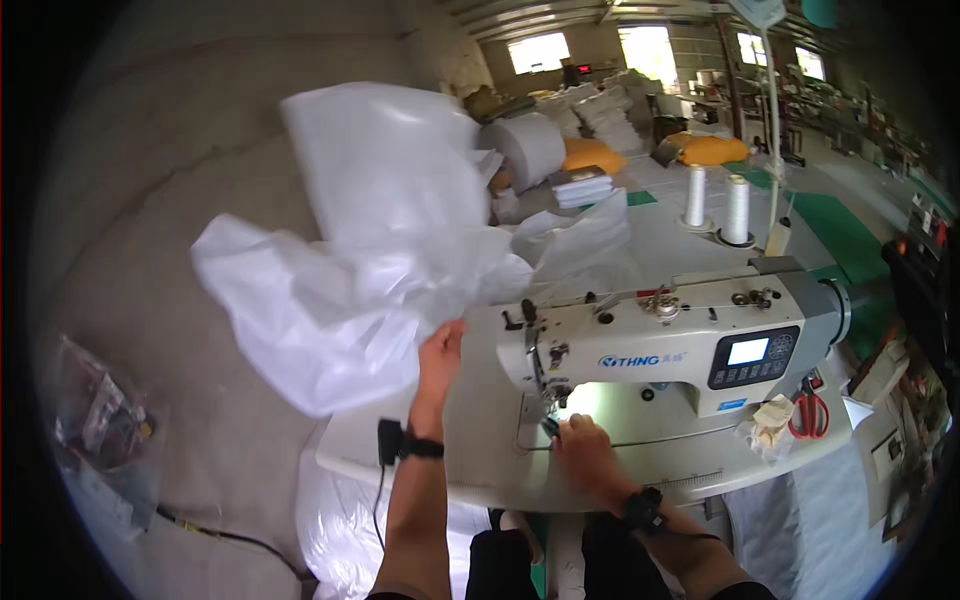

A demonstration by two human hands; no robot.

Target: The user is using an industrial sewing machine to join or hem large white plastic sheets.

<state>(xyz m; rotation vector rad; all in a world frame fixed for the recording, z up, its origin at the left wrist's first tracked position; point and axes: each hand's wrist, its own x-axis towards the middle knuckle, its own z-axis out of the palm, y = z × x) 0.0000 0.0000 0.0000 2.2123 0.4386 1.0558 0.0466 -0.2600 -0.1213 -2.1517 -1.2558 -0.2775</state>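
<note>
A large white plastic sheet (390, 190), blurred by motion, billows in the air off the left end of the sewing table. My left hand (441, 352) is at the sheet's lower right edge with its fingers curled closed; the exact grip is partly hidden. On the right stands a white sewing machine (640, 345), its lamp lit over the needle area. My right hand (588, 452) rests on the table just in front of the needle. Its fingers are closed around a small dark tool (550, 427), whose tip points toward the presser foot.
Red-handled scissors (809, 412) and a crumpled tan scrap (772, 420) lie at the table's right. Two white thread cones (737, 212) stand behind the machine. More white sheeting (590, 240) lies beyond it. A black cable (235, 538) crosses the floor at left.
</note>
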